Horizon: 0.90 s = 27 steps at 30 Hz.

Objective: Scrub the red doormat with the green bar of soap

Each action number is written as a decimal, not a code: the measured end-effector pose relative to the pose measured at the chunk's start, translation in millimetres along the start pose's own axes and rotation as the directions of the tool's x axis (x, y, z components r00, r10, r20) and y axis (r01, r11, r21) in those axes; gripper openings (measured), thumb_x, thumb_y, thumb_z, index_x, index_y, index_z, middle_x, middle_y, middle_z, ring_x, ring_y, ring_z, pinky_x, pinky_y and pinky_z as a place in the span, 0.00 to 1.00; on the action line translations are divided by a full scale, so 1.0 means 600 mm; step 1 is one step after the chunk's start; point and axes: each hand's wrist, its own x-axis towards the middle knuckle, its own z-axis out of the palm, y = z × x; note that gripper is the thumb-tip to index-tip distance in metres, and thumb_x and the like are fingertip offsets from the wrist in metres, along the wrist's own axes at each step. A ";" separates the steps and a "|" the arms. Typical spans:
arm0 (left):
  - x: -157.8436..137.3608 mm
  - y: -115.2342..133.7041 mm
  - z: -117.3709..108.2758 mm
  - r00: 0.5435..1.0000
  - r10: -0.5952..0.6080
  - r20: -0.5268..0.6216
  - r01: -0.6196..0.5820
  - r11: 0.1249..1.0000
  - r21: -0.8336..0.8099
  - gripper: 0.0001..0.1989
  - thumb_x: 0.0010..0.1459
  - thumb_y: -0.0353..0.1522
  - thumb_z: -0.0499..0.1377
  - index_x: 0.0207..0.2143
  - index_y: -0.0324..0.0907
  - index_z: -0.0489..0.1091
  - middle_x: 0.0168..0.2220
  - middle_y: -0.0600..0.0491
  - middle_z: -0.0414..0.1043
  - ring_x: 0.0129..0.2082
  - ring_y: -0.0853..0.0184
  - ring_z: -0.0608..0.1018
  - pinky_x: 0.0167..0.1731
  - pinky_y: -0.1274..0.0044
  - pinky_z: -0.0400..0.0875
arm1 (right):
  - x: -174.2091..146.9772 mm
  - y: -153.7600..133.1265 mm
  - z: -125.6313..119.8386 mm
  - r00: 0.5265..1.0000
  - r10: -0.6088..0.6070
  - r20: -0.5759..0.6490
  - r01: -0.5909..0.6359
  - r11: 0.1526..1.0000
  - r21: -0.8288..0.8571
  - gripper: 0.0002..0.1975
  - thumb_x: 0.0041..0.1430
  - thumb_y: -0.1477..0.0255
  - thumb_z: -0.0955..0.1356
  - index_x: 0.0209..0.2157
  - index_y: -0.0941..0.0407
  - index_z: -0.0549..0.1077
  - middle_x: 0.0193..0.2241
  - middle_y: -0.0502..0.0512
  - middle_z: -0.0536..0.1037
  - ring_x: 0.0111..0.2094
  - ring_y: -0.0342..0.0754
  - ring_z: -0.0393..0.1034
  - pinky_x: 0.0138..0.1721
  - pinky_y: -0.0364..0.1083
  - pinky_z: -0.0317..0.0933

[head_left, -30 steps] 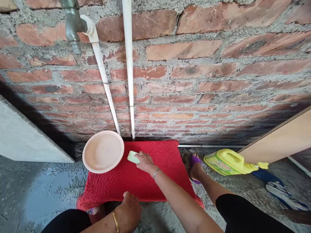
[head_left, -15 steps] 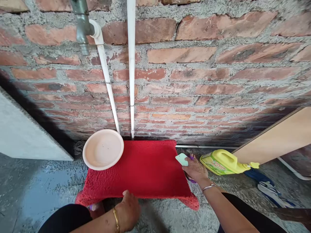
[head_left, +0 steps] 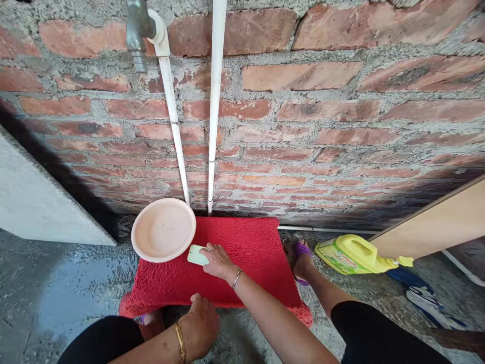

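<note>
Brush: clamped by right hand, likely for pressure
Basin: on red cloth's far-left corner, seemingly handy
Left hand: near edge, grip unclear

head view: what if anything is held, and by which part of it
The right hand holds the pale green block by its right end. Whether the left hand grips the near edge of the red cloth cannot be told.

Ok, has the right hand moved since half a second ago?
Yes: the right hand has gone left across the red cloth, away from the bottle and towards the basin.
</note>
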 end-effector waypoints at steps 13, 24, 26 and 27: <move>0.009 0.014 0.004 0.998 0.025 0.052 -0.025 1.000 0.009 0.16 0.59 0.24 0.52 0.45 0.34 0.77 0.43 0.37 0.79 0.44 0.52 0.80 0.47 0.61 0.70 | -0.287 0.327 -0.098 0.609 0.772 -0.184 -0.785 0.619 0.000 0.26 0.55 0.71 0.66 0.57 0.57 0.70 0.53 0.68 0.72 0.52 0.60 0.71 0.52 0.53 0.61; 0.012 0.000 0.019 0.995 0.012 0.103 0.002 0.991 -0.135 0.17 0.59 0.24 0.53 0.46 0.36 0.77 0.45 0.36 0.78 0.45 0.50 0.79 0.46 0.59 0.70 | -0.146 0.074 0.035 0.935 0.314 -0.161 -0.313 0.949 0.037 0.26 0.52 0.68 0.69 0.54 0.53 0.73 0.52 0.60 0.73 0.54 0.57 0.68 0.57 0.50 0.57; 0.016 -0.004 0.032 0.997 -0.008 0.075 0.020 0.987 -0.161 0.17 0.59 0.24 0.52 0.46 0.36 0.77 0.45 0.36 0.78 0.44 0.50 0.79 0.45 0.59 0.70 | -0.111 0.025 0.047 0.971 0.215 -0.101 -0.215 0.977 0.006 0.25 0.53 0.67 0.69 0.54 0.53 0.72 0.53 0.60 0.73 0.53 0.57 0.67 0.57 0.51 0.57; 0.018 -0.006 0.037 0.998 -0.021 0.063 0.031 0.986 -0.163 0.17 0.60 0.24 0.52 0.46 0.36 0.77 0.45 0.36 0.78 0.44 0.51 0.79 0.46 0.60 0.69 | -0.100 0.011 0.049 0.980 0.181 -0.084 -0.182 0.983 -0.012 0.25 0.53 0.68 0.68 0.54 0.53 0.72 0.53 0.59 0.72 0.53 0.56 0.67 0.56 0.51 0.56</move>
